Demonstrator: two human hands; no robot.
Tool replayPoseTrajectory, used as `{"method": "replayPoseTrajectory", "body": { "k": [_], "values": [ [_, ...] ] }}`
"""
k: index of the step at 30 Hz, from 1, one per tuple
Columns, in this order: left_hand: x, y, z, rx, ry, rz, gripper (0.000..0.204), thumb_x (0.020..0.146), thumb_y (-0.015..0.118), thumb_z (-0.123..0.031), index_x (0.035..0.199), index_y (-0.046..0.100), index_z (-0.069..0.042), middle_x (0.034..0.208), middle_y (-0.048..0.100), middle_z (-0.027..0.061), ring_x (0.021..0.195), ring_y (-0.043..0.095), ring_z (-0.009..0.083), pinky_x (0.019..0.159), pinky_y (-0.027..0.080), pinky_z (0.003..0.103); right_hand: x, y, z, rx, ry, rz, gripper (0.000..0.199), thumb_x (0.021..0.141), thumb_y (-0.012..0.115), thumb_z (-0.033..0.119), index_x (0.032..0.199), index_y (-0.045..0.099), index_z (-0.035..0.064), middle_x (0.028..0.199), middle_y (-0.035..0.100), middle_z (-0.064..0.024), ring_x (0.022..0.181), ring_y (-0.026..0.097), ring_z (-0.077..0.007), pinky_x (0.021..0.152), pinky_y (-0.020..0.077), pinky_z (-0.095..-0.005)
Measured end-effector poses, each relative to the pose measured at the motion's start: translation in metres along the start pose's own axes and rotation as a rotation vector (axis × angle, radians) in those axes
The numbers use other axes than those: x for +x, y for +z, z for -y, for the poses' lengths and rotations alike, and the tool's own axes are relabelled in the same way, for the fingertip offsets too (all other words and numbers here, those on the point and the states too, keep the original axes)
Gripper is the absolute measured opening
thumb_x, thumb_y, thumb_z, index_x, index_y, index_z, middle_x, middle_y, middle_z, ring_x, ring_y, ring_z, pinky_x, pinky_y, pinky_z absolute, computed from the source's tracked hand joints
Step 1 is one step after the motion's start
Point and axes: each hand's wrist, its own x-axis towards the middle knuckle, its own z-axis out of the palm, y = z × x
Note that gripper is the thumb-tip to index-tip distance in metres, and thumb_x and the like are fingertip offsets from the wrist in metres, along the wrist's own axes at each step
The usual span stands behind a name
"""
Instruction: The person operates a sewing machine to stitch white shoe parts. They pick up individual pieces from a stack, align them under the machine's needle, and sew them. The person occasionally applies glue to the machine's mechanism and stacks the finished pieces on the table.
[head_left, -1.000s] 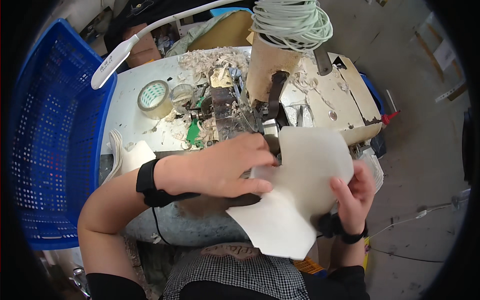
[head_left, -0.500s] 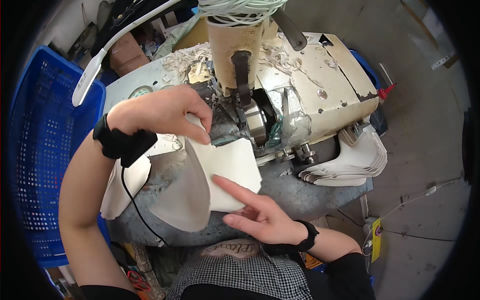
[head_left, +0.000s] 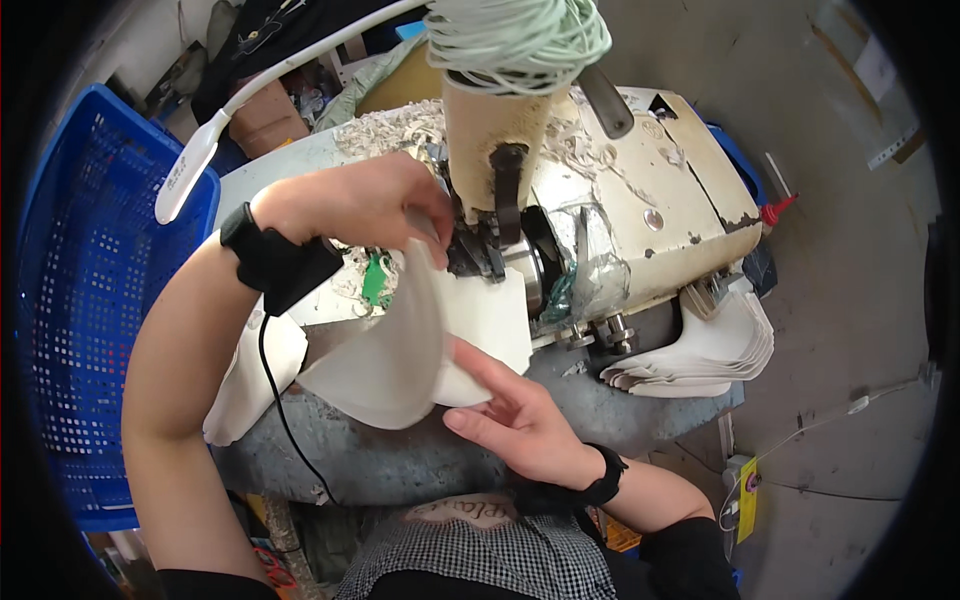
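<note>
A pliable off-white sheet piece [head_left: 385, 365], like cut leather, is bent into a curve between my hands. My left hand [head_left: 365, 200] pinches its upper edge beside the machine's working head, with some fingertips hidden. Lower down, my right hand [head_left: 525, 415] has its fingers against the piece and its thumb near the lower edge. The sheet's flat far part lies against the front of a cream machine [head_left: 690, 195], close to a shiny metal wheel [head_left: 524, 268] and a dark presser part [head_left: 508, 190]. Exactly where the edge touches is hidden.
More white pieces [head_left: 255, 375] lie left of my hands; a layered stack [head_left: 700, 350] hangs at the right. Shavings [head_left: 395, 130] litter the machine top. A blue basket [head_left: 85, 330] stands left, a white lamp [head_left: 190, 165] above it. The grey table edge [head_left: 400, 470] is nearest me.
Both hands have carried the white piece away from me and against the machine's head. The view has shifted slightly, and a green patch now shows beside my left wrist.
</note>
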Motion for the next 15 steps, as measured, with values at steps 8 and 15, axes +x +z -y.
{"method": "replayPoseTrajectory", "body": {
  "k": [8, 15],
  "values": [
    [0.001, 0.025, 0.001, -0.152, 0.009, -0.162, 0.026, 0.077, 0.071, -0.024, 0.087, 0.07, 0.0, 0.083, 0.069, 0.0092, 0.079, 0.064, 0.0154, 0.076, 0.049, 0.029, -0.011, -0.03, 0.005, -0.249, -0.094, -0.219, 0.036, 0.092, 0.055, 0.0, 0.128, 0.053, 0.0, 0.112, 0.062, -0.0022, 0.091, 0.058, -0.0051, 0.076, 0.0486, -0.0191],
    [-0.004, 0.038, -0.005, -0.022, 0.015, -0.288, 0.021, 0.077, 0.067, -0.021, 0.084, 0.07, -0.002, 0.077, 0.068, 0.013, 0.077, 0.065, 0.0277, 0.072, 0.049, 0.034, -0.011, -0.046, 0.03, -0.345, -0.082, -0.243, 0.026, 0.088, 0.059, -0.002, 0.115, 0.059, -0.0008, 0.1, 0.065, 0.0003, 0.083, 0.057, -0.0027, 0.073, 0.0473, -0.0185]
  ]
}}
